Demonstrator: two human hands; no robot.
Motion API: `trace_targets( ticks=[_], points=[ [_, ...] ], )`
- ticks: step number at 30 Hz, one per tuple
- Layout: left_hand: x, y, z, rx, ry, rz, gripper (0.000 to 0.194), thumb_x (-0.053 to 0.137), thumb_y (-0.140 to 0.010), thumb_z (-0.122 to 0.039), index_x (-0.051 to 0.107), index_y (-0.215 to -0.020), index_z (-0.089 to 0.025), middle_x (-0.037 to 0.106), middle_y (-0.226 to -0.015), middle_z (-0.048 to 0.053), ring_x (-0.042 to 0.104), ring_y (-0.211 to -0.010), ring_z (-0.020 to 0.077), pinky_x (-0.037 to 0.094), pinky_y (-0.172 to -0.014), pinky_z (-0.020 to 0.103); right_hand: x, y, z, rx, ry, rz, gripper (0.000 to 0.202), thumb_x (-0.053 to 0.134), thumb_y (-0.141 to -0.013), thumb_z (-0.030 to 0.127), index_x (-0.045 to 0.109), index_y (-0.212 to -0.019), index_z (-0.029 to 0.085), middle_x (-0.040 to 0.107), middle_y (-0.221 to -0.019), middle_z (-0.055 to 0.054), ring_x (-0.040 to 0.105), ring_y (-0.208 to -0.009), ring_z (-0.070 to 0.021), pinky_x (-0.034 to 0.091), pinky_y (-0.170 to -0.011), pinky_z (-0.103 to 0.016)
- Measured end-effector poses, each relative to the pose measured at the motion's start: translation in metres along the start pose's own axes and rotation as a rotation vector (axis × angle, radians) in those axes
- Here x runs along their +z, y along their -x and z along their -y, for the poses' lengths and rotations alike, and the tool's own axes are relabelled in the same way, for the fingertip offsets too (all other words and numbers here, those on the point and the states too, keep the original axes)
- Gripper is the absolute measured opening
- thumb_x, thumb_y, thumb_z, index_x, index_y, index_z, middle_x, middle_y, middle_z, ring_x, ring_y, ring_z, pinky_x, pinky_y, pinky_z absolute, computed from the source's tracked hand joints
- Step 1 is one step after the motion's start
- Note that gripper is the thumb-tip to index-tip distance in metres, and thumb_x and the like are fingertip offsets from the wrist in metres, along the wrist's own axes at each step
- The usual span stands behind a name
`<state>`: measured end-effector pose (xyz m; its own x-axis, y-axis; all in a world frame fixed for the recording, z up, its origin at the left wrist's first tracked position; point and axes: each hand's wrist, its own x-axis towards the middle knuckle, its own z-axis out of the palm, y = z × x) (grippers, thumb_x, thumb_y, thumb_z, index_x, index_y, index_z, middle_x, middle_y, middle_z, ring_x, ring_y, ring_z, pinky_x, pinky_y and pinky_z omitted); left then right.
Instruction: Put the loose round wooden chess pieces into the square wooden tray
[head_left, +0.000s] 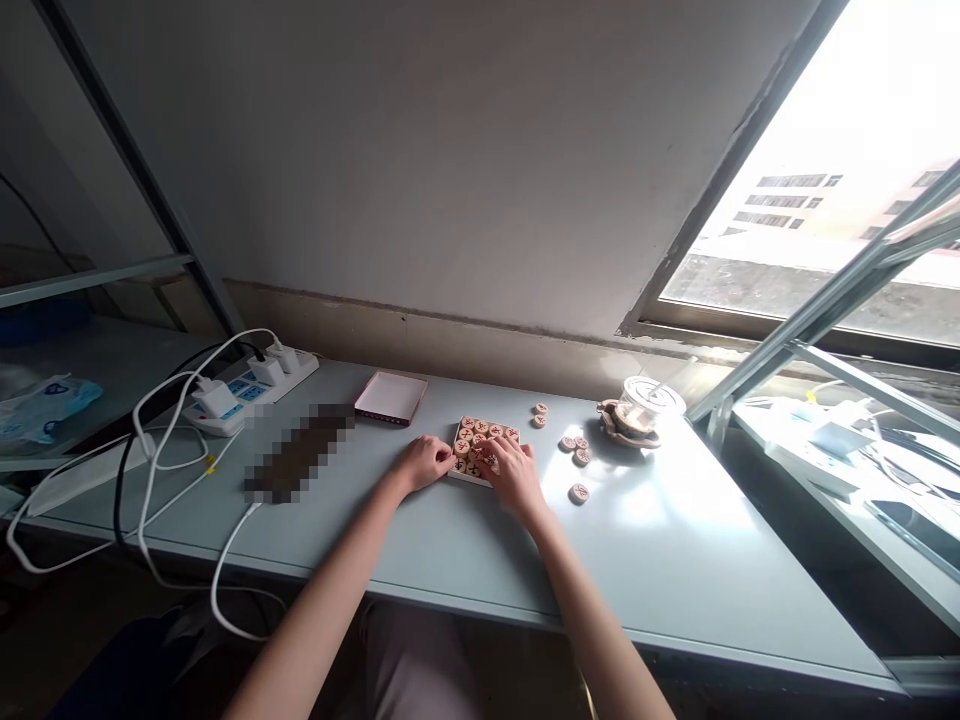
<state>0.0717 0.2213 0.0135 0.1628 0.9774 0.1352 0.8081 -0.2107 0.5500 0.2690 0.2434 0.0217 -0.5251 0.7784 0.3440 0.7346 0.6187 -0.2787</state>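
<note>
Both hands rest at a small shallow box [480,450] packed with round wooden game pieces [480,432], which lies flat on the pale blue desk [675,560]. The left hand [424,462] sits against the box's left edge, its fingers [445,460] curled loosely and touching the rim; whether they pinch anything cannot be told. The right hand [514,473] lies over the box's near right corner, fingers [491,455] bent down onto the pieces, their grip hidden from view. Just right of the right fingers, loose pieces [576,450] lie scattered on the desk, one [578,492] nearer the desk's front. Further right stands a clear cup on a saucer [637,412]. Beyond the left fingers lies the open box lid [391,397], and farther left a power strip [247,390] with white cables.
</note>
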Motion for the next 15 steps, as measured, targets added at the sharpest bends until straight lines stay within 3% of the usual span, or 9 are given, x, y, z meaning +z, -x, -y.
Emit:
trace_targets(
  ticks=[5,8,11,15],
  points=[
    [-0.001,0.002,-0.003,-0.02,-0.049,0.015,0.037,0.043,-0.085,-0.039,0.056,-0.057,-0.017,0.058,-0.063,0.004,0.049,-0.067,0.015,0.031,-0.066,0.027,-0.016,0.001,-0.01,0.08,-0.069,-0.057,0.021,0.043,-0.094,0.035,0.06,-0.101,0.024,0.065,-0.105,-0.004,0.056,-0.096,-0.0192,0.032,-0.079,-0.033],
    [-0.007,0.011,-0.007,-0.032,-0.153,-0.069,0.038,0.042,-0.087,-0.04,0.056,-0.06,-0.018,0.06,-0.066,0.005,0.052,-0.072,0.0172,0.034,-0.074,0.03,-0.033,0.014,-0.032,0.233,0.027,-0.139,0.025,0.042,-0.093,0.033,0.06,-0.107,0.023,0.063,-0.111,-0.006,0.054,-0.103,-0.0222,0.032,-0.085,-0.037],
    [-0.023,0.041,-0.006,-0.035,-0.234,-0.312,0.032,0.036,-0.091,-0.035,0.059,-0.076,-0.019,0.065,-0.082,0.006,0.053,-0.084,0.0191,0.035,-0.079,0.032,-0.048,0.046,-0.058,0.31,0.164,-0.106,0.032,0.043,-0.091,0.037,0.059,-0.115,0.023,0.058,-0.122,-0.009,0.048,-0.114,-0.0282,0.033,-0.088,-0.043],
    [-0.053,0.118,0.019,-0.142,-0.383,-0.711,0.025,0.043,-0.089,-0.035,0.06,-0.1,-0.02,0.062,-0.113,0.008,0.052,-0.102,0.0231,0.035,-0.089,0.036,-0.05,0.101,-0.084,0.279,0.199,-0.102,0.036,0.037,-0.093,0.041,0.059,-0.115,0.024,0.058,-0.122,-0.008,0.052,-0.108,-0.0268,0.039,-0.084,-0.042]
  ],
)
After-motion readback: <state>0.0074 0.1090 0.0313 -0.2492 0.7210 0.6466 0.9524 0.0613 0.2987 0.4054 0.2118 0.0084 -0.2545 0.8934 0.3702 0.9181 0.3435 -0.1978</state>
